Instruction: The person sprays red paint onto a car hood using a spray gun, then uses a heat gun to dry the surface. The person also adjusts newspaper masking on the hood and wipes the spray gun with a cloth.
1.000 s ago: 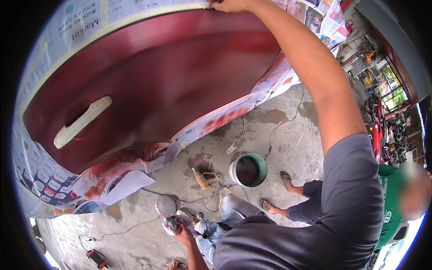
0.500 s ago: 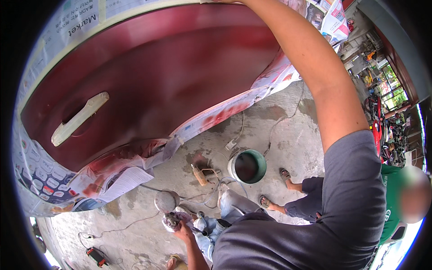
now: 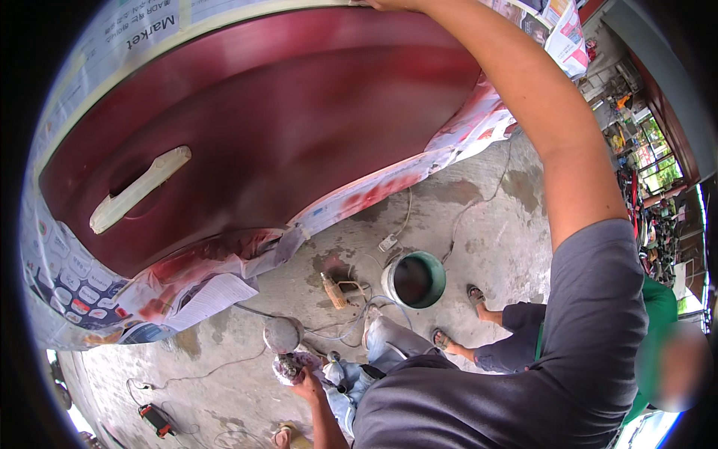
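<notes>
My right arm stretches up across the view, and my right hand is at the upper edge of a dark red painted car panel, touching the masking tape border. The picture's edge cuts off most of its fingers. Low down, my left hand is closed around a crumpled-looking, silver and purple-stained wad. Right above that wad is a round grey cup-like thing; I cannot tell whether they are joined. A door handle on the panel is covered in pale tape.
Paint-spattered newspaper edges the panel. On the stained concrete stand a bucket of dark liquid and a tan tool, with hoses and cords about. A person in green stands at right. A red-black box lies lower left.
The view has shifted slightly, so the panel and bucket appear a little farther right. The person in green has moved a bit. My right hand keeps to the panel's upper edge.
</notes>
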`<state>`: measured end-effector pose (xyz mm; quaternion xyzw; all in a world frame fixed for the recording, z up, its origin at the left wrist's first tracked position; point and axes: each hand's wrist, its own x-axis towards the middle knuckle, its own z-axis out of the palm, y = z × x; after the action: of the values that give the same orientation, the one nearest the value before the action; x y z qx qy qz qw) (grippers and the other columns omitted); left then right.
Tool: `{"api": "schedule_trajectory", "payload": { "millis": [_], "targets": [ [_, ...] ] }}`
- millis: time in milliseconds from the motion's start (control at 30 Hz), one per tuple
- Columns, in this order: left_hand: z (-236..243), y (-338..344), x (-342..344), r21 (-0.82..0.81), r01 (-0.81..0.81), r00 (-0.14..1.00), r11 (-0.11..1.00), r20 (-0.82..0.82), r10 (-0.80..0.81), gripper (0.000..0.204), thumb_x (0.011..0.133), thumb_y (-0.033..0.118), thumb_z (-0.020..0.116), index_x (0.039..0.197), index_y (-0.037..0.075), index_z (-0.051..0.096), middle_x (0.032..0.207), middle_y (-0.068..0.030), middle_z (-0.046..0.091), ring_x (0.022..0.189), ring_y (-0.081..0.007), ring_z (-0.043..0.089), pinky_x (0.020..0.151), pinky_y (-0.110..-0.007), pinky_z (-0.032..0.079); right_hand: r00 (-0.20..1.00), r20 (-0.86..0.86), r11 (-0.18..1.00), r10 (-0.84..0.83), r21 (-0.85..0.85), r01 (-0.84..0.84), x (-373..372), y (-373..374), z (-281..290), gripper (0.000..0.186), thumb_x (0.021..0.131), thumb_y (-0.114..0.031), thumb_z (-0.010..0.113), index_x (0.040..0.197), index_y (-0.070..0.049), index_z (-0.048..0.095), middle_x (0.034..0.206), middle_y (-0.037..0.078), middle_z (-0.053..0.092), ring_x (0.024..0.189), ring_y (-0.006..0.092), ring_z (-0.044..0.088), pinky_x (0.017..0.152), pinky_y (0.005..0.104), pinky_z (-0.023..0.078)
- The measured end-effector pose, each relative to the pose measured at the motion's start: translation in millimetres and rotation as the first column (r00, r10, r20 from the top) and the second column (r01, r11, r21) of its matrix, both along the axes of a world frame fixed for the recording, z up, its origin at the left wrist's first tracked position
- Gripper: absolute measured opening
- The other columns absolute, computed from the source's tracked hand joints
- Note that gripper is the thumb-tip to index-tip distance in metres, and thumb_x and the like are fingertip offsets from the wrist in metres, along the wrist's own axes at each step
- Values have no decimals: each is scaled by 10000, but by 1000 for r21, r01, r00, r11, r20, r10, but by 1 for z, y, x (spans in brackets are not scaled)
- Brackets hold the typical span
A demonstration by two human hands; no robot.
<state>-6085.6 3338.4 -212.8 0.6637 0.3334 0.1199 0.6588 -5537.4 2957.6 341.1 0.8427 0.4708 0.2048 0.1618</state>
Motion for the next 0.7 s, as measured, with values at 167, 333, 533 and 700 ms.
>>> {"api": "schedule_trajectory", "payload": {
  "millis": [167, 333, 533, 700],
  "targets": [
    [-4, -1, 1, -46, -26, 999, 999, 28, 27, 284, 789, -20, 612, 1067, -78, 603, 965, -120, 666, 811, -205, 644, 750, -340, 537, 995, -3, 991, -98, 90, 97, -5, -3, -6, 95, 796, -94, 611, 877, -45, 602, 912, 166, 608, 858, 399, 616, 736, 477, 501],
    [-36, 10, -8, 20, -11, 993, 1000, 115, 8, 262, 805, -33, 611, 1063, -73, 599, 958, -116, 661, 802, -193, 639, 739, -327, 534, 999, 23, 994, -42, 97, 40, -12, -4, -5, 147, 799, -91, 622, 932, -35, 597, 975, 182, 605, 921, 410, 611, 764, 479, 500],
    [-22, 6, -2, -47, -26, 1000, 999, 0, 26, 208, 801, -49, 582, 1004, -74, 612, 912, -102, 662, 780, -186, 633, 718, -316, 529, 988, -46, 989, -145, -18, 144, -8, 8, 9, 132, 782, -131, 694, 851, -31, 644, 861, 167, 644, 832, 389, 630, 711, 461, 494],
    [-5, 2, 5, -34, 17, 998, 999, -62, -19, 186, 793, -25, 608, 972, -72, 629, 898, -100, 664, 779, -183, 637, 716, -328, 534, 969, -141, 979, -201, -12, 201, 2, 14, 19, 151, 739, -171, 764, 782, -47, 689, 755, 160, 678, 735, 333, 657, 667, 445, 501]
  ]
}}
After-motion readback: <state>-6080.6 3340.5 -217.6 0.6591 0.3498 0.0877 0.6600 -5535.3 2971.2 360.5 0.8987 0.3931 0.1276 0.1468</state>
